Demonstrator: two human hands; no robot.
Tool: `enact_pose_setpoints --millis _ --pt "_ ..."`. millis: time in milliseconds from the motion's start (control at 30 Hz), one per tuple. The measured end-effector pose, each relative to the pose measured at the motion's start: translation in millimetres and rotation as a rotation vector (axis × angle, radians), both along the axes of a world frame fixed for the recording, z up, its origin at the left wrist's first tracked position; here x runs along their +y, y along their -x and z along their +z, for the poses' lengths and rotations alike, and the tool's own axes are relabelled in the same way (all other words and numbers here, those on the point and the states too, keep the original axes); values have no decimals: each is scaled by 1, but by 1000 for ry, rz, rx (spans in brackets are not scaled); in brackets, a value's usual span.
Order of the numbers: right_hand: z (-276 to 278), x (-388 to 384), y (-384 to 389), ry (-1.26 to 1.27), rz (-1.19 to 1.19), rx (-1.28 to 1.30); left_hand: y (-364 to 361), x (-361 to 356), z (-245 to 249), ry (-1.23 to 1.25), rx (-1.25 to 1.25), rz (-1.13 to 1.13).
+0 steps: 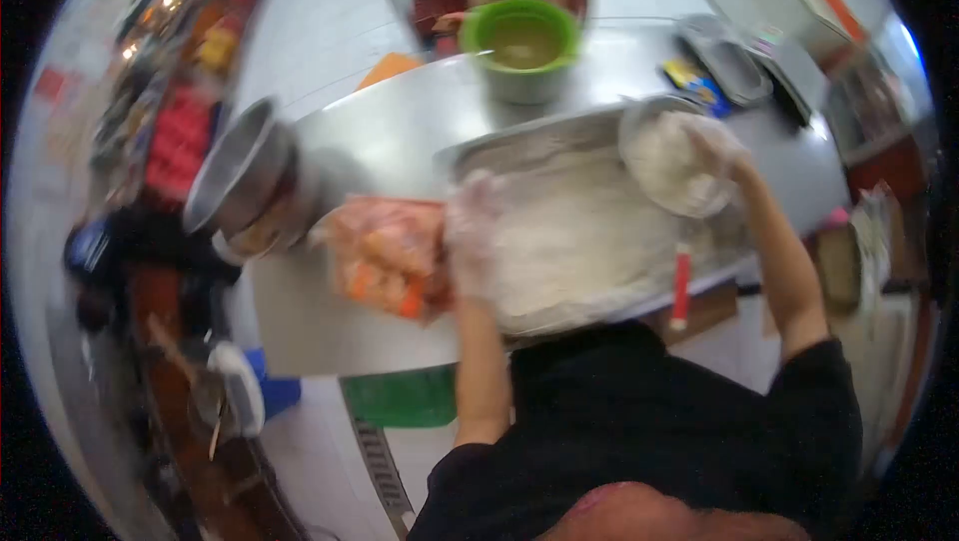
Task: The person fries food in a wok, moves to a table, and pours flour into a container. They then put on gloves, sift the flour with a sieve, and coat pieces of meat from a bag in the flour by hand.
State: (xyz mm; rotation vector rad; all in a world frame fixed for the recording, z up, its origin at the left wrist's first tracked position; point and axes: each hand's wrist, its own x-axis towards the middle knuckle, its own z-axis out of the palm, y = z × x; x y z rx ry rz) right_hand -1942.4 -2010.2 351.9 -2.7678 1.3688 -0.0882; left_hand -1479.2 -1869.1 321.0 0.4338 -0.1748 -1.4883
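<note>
A large metal tray (559, 324) covered with white flour-like powder (569, 241) lies on the table in front of me. Against its left side is my left hand (475, 231) in a clear glove, its fingers smeared by blur. Just left of that hand sits a plastic bag of orange-pink pieces (385, 256). My gloved right hand (711, 146) is closed at the right rim of a clear bowl (664, 176), which holds white powder over the tray's far right corner. A red-handled tool (682, 286) crosses the tray's near edge below the bowl.
A green-rimmed pot (524, 81) of liquid stands at the table's far edge. Metal bowls (240, 166) stack at the left. Grey metal pans (734, 61) and a yellow-blue packet (694, 81) lie at the far right. Below the table is a green bin (400, 396).
</note>
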Motion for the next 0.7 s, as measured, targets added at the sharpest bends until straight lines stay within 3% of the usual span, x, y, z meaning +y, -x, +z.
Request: enact_pose_setpoints --millis 33,67,167,233,267,300,400,533,600,633,667,700 --pt "55 10 -52 -208 -282 130 -1 -1 -1 17 1 -7" --pt "88 11 -94 -288 -400 5 2 1 1 12 -40 -2" --pt "117 35 -164 -325 -291 -274 6 2 8 -39 -148 39" --pt "95 42 -203 -240 -121 -123 2 -3 15 -90 -219 59" --pt "109 63 -232 -269 -13 -193 -3 -3 19 -158 -274 57" --pt "86 68 -246 -260 43 -149 -2 -11 15 -220 -317 30" --pt "-23 63 -278 -301 182 375 -3 -24 -9 -161 -239 8" --pt "-136 78 -283 -88 134 447 7 -22 -25 21 -96 173" --pt "-202 65 -292 341 327 -316 9 -17 -17 55 -147 219" --pt "-199 72 -300 334 331 -312 11 -14 -12 87 -194 255" --pt "-187 87 -317 -193 272 -575 12 -16 -12 79 -202 257" --pt "-189 92 -320 -468 246 -696 13 -18 -13 67 -198 256"
